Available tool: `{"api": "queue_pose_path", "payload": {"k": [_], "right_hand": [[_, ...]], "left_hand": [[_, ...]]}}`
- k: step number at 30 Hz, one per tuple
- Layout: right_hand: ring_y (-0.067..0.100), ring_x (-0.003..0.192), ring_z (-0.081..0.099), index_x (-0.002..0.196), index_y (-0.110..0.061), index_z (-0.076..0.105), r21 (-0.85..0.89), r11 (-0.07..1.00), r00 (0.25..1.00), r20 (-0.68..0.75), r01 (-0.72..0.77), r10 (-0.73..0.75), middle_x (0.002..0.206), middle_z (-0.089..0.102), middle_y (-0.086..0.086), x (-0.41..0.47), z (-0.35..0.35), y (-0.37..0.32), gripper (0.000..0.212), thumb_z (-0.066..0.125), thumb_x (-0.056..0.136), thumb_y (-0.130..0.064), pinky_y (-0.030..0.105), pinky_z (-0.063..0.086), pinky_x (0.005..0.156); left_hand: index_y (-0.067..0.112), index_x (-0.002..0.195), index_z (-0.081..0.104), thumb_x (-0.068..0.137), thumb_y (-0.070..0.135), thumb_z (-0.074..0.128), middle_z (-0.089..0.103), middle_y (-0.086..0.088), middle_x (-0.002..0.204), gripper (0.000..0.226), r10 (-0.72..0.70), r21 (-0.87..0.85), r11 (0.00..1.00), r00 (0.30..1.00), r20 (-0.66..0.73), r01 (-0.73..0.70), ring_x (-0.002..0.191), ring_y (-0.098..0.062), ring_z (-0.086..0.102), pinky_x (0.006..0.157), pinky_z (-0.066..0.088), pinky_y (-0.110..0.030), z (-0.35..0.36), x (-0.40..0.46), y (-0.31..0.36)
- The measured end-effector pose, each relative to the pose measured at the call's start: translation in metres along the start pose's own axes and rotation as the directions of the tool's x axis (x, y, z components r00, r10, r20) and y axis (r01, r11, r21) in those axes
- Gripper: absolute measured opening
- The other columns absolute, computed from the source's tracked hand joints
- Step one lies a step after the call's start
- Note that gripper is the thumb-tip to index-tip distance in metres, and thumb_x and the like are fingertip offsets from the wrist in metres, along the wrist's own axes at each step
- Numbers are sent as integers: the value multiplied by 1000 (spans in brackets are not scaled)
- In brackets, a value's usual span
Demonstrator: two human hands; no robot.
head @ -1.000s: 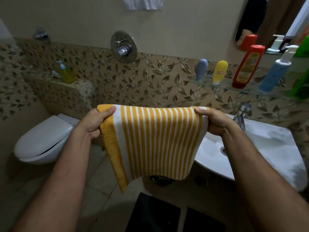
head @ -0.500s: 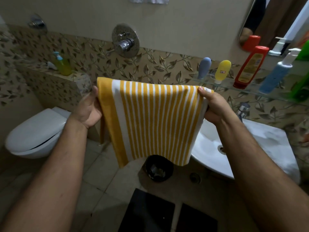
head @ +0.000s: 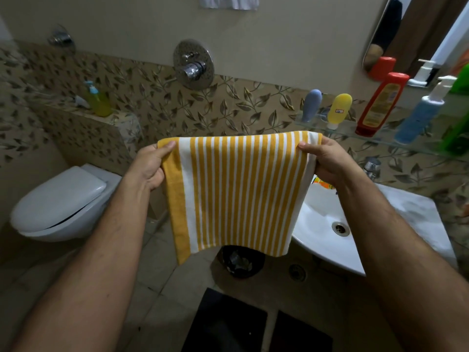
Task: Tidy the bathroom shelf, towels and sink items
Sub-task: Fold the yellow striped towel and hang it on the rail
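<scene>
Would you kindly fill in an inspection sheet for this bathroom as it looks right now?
Surface: glass shelf on the wall above the white sink.
Job's things: striped towel held up, hanging flat; red bottle, yellow tube, grey-blue tube and blue pump bottle upright on the shelf.
Clutter: green soap bottle on the tiled ledge; black bin on the floor.
Hands: left hand and right hand each pinch a top corner.
Cables: nothing seen.
Surroundings: closed toilet, wall valve, mirror.
</scene>
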State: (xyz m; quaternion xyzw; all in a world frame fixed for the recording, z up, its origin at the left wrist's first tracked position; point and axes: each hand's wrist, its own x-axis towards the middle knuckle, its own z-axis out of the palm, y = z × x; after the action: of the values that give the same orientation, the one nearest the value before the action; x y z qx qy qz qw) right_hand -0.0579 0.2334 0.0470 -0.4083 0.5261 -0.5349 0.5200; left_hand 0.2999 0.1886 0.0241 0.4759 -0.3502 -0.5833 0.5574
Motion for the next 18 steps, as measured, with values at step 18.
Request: {"api": "queue_pose_path", "payload": {"k": [18], "right_hand": [[25,113,61,131,-21,57,-338,924,959,-145,182,-242,131,58,9,15,6,-10,54,76,81,-11,42,55,93]], "left_hand": [[16,101,67,85,26,72,67,0,94,20,220,419,900,954,-206,-117,96,-19,62,86,50,-32,4,6,34]]}}
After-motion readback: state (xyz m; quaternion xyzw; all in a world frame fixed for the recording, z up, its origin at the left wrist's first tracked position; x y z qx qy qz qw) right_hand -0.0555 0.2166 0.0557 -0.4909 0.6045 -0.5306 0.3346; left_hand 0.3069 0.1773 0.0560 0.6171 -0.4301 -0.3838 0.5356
